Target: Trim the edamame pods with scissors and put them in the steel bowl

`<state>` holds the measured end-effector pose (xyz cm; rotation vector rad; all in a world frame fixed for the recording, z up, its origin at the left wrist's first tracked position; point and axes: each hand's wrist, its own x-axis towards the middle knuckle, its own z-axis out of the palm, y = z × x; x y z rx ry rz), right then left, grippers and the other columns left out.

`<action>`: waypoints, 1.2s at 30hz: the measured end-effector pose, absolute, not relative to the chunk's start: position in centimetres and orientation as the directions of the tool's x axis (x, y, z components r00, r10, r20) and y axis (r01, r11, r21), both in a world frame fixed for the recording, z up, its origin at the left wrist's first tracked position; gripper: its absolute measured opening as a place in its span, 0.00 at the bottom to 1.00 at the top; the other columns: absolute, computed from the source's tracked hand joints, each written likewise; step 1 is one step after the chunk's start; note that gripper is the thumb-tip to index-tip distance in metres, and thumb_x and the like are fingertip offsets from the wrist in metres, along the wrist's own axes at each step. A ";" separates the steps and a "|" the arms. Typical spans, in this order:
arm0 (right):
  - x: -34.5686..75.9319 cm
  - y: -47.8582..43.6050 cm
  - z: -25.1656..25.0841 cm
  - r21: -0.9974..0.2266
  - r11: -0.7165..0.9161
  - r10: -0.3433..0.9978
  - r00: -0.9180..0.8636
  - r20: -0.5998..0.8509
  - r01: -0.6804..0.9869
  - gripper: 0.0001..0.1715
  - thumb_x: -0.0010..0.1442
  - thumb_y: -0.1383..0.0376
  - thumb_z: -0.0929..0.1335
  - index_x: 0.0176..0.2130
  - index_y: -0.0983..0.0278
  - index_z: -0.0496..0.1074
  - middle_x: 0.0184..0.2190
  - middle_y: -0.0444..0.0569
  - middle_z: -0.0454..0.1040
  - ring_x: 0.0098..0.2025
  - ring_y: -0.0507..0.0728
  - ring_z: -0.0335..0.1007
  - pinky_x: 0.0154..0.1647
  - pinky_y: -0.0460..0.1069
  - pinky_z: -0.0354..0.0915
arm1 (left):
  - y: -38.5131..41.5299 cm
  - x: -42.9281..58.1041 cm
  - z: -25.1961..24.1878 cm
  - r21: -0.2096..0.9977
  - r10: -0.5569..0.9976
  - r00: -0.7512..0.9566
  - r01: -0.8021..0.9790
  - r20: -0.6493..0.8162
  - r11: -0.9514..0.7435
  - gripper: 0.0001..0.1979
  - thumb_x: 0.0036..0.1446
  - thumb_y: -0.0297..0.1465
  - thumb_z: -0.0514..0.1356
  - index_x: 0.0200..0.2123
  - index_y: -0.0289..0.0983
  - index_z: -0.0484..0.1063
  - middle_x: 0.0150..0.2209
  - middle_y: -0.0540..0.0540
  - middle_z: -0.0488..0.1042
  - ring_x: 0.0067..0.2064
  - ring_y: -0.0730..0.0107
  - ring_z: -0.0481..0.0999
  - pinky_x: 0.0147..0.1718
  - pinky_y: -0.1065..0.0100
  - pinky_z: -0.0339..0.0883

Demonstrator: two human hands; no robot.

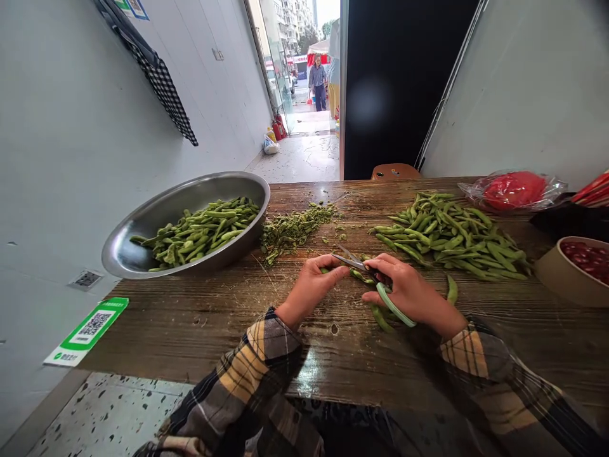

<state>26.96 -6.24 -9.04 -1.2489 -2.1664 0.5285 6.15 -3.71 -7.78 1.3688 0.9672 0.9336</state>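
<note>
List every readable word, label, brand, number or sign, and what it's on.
No text reads clearly enough to quote.
Green-and-white card, table's left end: QR code; lettering too small and blurred.
Blue-edged sticker, left wall: cut off by frame, unreadable.
Banner outside doorway: any lettering too small.

Both arms point(247, 365), in plaid sleeves point(504, 381), slanted inward, the wrists point(288, 314) bare. The left hand point(311, 281), thumb and forefinger drawn close in a pinch, pointed toward the right hand point(409, 289), whose fingers were curled, near but apart.
</note>
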 end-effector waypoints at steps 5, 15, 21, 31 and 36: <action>26.7 -6.4 -9.1 -0.613 0.512 0.855 -0.429 0.292 0.602 0.30 0.51 0.58 0.74 0.52 0.60 0.68 0.45 0.51 0.71 0.38 0.58 0.72 0.38 0.52 0.69 | -3.9 6.5 -7.7 0.978 0.935 0.327 0.104 0.139 -0.182 0.06 0.48 0.32 0.67 0.30 0.35 0.80 0.32 0.46 0.78 0.37 0.67 0.73 0.41 0.68 0.64; 26.8 -6.6 -9.3 -0.513 0.541 0.841 -0.444 0.310 0.667 0.25 0.57 0.54 0.70 0.50 0.62 0.70 0.39 0.52 0.74 0.35 0.59 0.72 0.36 0.52 0.67 | -4.0 6.5 -8.0 0.952 0.938 0.314 0.212 0.148 -0.221 0.06 0.50 0.31 0.65 0.31 0.35 0.79 0.32 0.46 0.78 0.36 0.66 0.73 0.40 0.68 0.64; 26.9 -6.4 -9.6 -0.493 0.535 0.845 -0.422 0.328 0.686 0.21 0.58 0.54 0.69 0.48 0.62 0.71 0.40 0.53 0.75 0.40 0.61 0.73 0.39 0.54 0.68 | -3.7 6.3 -8.1 0.958 0.946 0.279 0.182 0.167 -0.223 0.06 0.48 0.32 0.67 0.26 0.35 0.77 0.30 0.48 0.74 0.35 0.70 0.70 0.38 0.70 0.63; 27.1 -6.2 -9.6 -0.524 0.467 0.882 -0.337 0.329 0.712 0.30 0.56 0.51 0.71 0.53 0.63 0.67 0.45 0.53 0.73 0.39 0.59 0.73 0.41 0.55 0.70 | -2.9 5.4 -8.0 0.801 0.959 0.202 -0.530 -0.199 0.278 0.11 0.46 0.28 0.69 0.33 0.33 0.72 0.32 0.50 0.73 0.30 0.79 0.74 0.33 0.76 0.71; 26.5 -6.6 -9.5 -0.504 0.488 0.872 -0.374 0.316 0.713 0.30 0.55 0.52 0.71 0.52 0.63 0.66 0.45 0.52 0.72 0.38 0.58 0.72 0.39 0.54 0.70 | -3.1 5.6 -7.8 0.730 0.953 0.228 -0.614 -0.201 0.301 0.07 0.50 0.25 0.66 0.33 0.33 0.70 0.32 0.51 0.74 0.30 0.78 0.77 0.33 0.76 0.74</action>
